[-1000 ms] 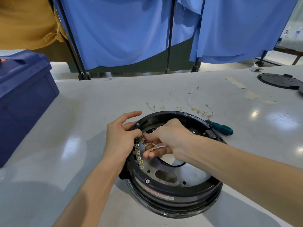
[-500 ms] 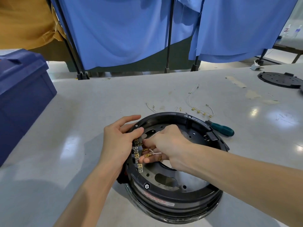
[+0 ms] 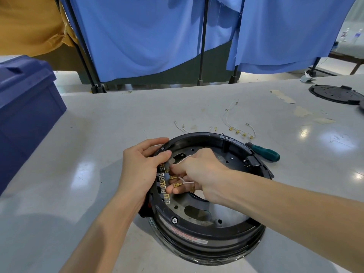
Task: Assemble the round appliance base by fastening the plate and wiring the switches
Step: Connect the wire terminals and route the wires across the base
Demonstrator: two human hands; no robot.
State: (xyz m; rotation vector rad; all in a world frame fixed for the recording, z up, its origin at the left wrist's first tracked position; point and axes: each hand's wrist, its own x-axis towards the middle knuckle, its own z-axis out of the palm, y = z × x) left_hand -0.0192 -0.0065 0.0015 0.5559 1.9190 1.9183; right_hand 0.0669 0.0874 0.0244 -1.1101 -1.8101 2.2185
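Observation:
The black round appliance base (image 3: pixel 206 233) lies open side up near the table's front edge, with a grey metal plate (image 3: pixel 216 210) inside it. My left hand (image 3: pixel 140 170) grips the base's left rim beside the row of switch terminals (image 3: pixel 163 186). My right hand (image 3: pixel 199 170) reaches inside the base and pinches a white wire with brass connectors (image 3: pixel 184 181) right at those terminals. Its fingertips hide the exact contact point.
A green-handled screwdriver (image 3: pixel 266 152) lies just right of the base. Loose white wires with brass terminals (image 3: pixel 238 131) lie behind it. A black round cover (image 3: pixel 334 94) sits far right, a blue bin (image 3: pixel 25 113) at the left. Blue curtains hang behind the table.
My right hand has slid a little lower and left along the terminal row with the wire. My left hand keeps its grip on the rim.

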